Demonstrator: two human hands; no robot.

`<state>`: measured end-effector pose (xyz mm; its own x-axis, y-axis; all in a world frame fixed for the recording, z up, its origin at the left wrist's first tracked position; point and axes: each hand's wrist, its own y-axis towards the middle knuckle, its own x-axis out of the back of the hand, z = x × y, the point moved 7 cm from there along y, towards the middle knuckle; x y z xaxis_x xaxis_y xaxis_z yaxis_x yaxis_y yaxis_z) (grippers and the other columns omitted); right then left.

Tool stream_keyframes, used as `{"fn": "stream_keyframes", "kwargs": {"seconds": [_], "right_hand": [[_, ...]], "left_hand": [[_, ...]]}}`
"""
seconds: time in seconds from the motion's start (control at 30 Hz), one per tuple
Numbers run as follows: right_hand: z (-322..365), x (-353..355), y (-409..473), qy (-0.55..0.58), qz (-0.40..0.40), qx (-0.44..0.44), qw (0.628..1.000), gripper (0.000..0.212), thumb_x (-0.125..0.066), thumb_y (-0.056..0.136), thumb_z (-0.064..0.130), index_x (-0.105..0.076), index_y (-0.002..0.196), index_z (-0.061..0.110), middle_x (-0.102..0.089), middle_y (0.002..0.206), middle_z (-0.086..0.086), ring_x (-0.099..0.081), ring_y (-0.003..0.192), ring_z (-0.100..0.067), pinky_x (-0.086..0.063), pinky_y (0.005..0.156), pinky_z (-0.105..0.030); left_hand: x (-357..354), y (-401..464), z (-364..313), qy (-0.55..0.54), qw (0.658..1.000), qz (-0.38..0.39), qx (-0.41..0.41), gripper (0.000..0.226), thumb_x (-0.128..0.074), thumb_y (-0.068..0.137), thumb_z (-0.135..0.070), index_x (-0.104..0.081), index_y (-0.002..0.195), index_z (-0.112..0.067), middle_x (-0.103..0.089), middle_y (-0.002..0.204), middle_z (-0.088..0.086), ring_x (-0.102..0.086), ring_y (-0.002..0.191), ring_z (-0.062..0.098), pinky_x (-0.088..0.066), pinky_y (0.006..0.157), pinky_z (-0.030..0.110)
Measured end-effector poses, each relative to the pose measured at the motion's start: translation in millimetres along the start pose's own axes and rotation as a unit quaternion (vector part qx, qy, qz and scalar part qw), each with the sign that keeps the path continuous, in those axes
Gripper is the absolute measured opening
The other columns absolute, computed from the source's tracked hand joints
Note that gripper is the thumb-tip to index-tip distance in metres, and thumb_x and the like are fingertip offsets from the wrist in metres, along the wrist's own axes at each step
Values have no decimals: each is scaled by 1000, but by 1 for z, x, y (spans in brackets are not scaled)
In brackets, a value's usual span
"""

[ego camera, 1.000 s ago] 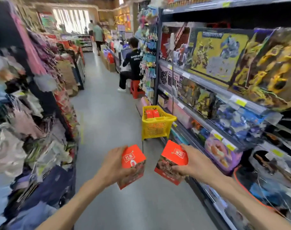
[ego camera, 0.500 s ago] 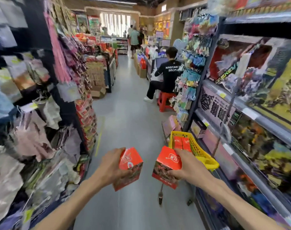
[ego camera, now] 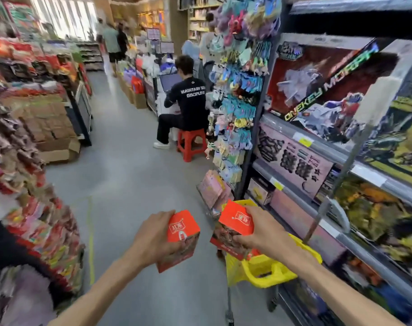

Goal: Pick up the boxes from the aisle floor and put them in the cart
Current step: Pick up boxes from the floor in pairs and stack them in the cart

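I carry two red boxes with white logos at waist height. My left hand [ego camera: 153,238] grips one red box [ego camera: 181,234] from its left side, over the grey aisle floor. My right hand [ego camera: 259,234] grips the other red box [ego camera: 235,221] from the right, directly above the yellow cart [ego camera: 266,274]. The cart stands beside the right shelf, its basket mostly hidden under my right hand and forearm. A bit of red shows inside the basket.
Toy shelves [ego camera: 341,161] line the right side with a hanging rack [ego camera: 235,102] at their end. Packed racks [ego camera: 24,184] line the left. A person sits on a red stool [ego camera: 191,143] ahead. Open cardboard boxes [ego camera: 54,142] lie on the left.
I have walked forward down the aisle. The yellow cart went from well ahead to right beneath my right hand, and both boxes stayed in my grip.
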<state>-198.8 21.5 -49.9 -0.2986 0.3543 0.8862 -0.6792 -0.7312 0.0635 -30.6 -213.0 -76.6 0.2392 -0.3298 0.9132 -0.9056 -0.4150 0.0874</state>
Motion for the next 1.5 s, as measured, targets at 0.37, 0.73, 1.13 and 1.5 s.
{"fn": "stream_keyframes", "kwargs": {"seconds": [0.37, 0.73, 1.13, 1.5], "right_hand": [[-136, -17, 145, 0, -72, -169, 983, 87, -74, 59, 64, -46, 132, 28, -56, 118, 6, -51, 112, -17, -43, 89, -32], [-226, -26, 210, 5, -119, -374, 920, 101, -72, 62, 66, -38, 144, 18, -53, 135, -3, -48, 123, -24, -38, 103, -33], [-280, -120, 184, 19, -172, -616, 769, 110, -50, 51, 91, -49, 137, 23, -59, 125, 1, -56, 113, -25, -45, 94, -39], [-304, -238, 154, 50, -148, -664, 731, 109, -60, 46, 78, -36, 138, 26, -67, 108, -2, -54, 93, -16, -59, 62, -37]], "left_hand": [[-81, 263, -21, -14, 981, 97, -166, 92, -63, 66, -81, -44, 139, -27, -57, 123, -4, -53, 110, 18, -43, 92, 33], [-185, 454, -87, 17, 909, 229, -348, 113, -27, 61, -101, -40, 142, -24, -51, 129, -2, -46, 123, 24, -35, 106, 44], [-420, 550, -145, 138, 752, 365, -532, 86, -65, 79, -58, -29, 147, -19, -40, 143, 1, -37, 134, 26, -31, 111, 44], [-563, 544, -122, 199, 688, 372, -590, 90, -72, 78, -42, -26, 152, -18, -37, 152, 2, -36, 138, 26, -26, 116, 41]]}}
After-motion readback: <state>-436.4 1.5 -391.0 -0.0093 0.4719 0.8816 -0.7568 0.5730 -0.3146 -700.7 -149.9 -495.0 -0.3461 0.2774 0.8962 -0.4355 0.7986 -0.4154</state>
